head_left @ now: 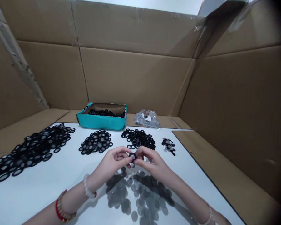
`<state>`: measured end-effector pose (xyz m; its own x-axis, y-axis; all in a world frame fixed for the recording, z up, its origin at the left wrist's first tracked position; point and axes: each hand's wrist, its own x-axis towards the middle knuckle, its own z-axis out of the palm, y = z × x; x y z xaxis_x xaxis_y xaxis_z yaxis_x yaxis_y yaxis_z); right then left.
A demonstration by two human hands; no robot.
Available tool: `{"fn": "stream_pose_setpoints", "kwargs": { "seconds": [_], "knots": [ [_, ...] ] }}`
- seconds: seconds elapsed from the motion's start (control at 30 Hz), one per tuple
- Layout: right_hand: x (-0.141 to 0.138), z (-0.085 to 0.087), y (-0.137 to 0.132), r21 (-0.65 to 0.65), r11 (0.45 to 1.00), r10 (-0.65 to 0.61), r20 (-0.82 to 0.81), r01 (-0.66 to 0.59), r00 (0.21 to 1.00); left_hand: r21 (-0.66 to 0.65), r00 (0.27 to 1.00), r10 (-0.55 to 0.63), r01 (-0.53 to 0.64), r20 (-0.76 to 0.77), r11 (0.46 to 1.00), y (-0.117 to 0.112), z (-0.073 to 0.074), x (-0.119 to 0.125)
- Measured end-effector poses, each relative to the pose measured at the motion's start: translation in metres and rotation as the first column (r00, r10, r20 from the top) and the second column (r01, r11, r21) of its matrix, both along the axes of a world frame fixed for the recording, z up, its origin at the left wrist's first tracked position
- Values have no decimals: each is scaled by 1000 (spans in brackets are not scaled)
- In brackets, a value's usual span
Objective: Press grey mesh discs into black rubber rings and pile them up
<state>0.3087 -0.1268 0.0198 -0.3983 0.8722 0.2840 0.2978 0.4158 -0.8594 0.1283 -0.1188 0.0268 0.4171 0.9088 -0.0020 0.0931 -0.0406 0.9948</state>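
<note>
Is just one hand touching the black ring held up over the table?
No, the left hand and the right hand both touch the black ring.

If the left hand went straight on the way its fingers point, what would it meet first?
Most likely the right hand: its fingertips face those of the left hand, with the black ring held between them. Exact depth is unclear from one view.

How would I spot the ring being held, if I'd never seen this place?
Find the white tabletop within cardboard walls. Near its middle, the left hand and right hand meet at one black ring. Unlike the piled rings beyond, it alone is held.
</note>
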Motion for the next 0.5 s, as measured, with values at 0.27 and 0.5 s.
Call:
{"fn": "stream_pose_setpoints", "kwargs": {
  "seconds": [0.27,0.5],
  "knots": [
    [-7,-6,1,-95,995,-45,-104,35,994,31,996,90,-90,-5,995,-7,10,3],
    [-10,-6,-4,-54,996,-85,-193,76,977,110,998,59,-56,-23,992,-2,8,-2]
  ]
}}
